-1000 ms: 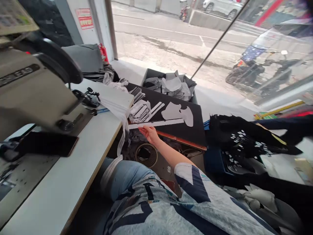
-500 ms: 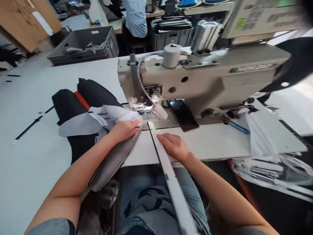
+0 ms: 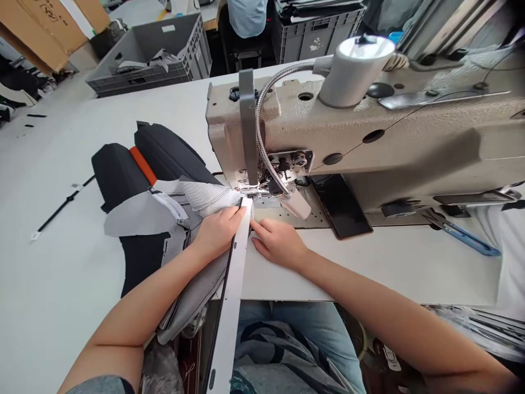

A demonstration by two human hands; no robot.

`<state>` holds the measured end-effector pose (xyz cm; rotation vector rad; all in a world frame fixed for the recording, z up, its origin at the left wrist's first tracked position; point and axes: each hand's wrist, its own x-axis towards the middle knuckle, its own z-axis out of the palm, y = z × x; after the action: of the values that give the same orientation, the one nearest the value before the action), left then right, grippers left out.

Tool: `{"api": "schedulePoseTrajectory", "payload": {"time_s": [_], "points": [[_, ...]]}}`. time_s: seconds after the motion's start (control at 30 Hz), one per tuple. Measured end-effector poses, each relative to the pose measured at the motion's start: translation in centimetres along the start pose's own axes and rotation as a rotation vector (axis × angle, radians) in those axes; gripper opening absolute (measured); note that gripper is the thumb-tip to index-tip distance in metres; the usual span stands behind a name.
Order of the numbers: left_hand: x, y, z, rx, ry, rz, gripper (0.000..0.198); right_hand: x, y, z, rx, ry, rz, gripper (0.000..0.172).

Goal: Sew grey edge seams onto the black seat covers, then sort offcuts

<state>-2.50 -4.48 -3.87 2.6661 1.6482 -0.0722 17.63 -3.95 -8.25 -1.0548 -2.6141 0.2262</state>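
My left hand (image 3: 219,232) is closed at the edge of a grey mesh and black padded fabric piece (image 3: 133,216), its fingertips on a long white strip (image 3: 232,306) with a dark edge and small slots. The strip lies along the fabric's right edge and hangs past the table front toward my lap. With fingers pinched together, my right hand (image 3: 279,241) touches the strip's right side near its top end; the fingertips are partly hidden. Just beyond both hands is the needle area of a beige sewing machine (image 3: 295,126).
A dark phone (image 3: 342,205) lies by the machine bed, with blue-handled snips (image 3: 467,235) farther right. A flexible lamp (image 3: 297,203) hangs near the needle. A grey crate (image 3: 151,82) stands at the back left, and a person (image 3: 247,19) sits behind the table.
The strip has moved left from the open table onto the fabric edge, and my right hand went with it. My left fingers now rest on the strip. The view has moved closer to the machine.
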Motion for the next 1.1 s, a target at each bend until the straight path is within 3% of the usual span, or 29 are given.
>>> {"api": "schedulePoseTrajectory", "payload": {"time_s": [0.2,0.37,0.53,0.8,1.0,1.1], "points": [[0.7,1.1,-0.8,0.06,-0.1,-0.03,0.045,-0.5,-0.6,0.3,-0.01,0.044,-0.056,0.039],[0.4,1.2,-0.8,0.031,-0.117,-0.034,0.046,-0.3,-1.2,0.1,-0.021,-0.048,-0.004,0.04],[1.4,1.6,-1.1,0.099,-0.132,-0.049,0.052,0.2,-1.6,-0.3,-0.005,-0.154,0.052,0.025],[1.4,1.6,-1.3,0.101,-0.152,-0.055,0.05,0.6,-2.0,-0.5,0.002,-0.219,0.086,0.023],[1.8,2.3,-0.1,0.124,-0.079,-0.049,0.061,1.4,-2.1,-0.9,0.022,-0.331,0.161,0.015],[1.5,2.7,0.0,0.18,0.007,-0.016,0.055,2.3,-2.0,-1.2,0.023,-0.389,0.206,0.016]]}}
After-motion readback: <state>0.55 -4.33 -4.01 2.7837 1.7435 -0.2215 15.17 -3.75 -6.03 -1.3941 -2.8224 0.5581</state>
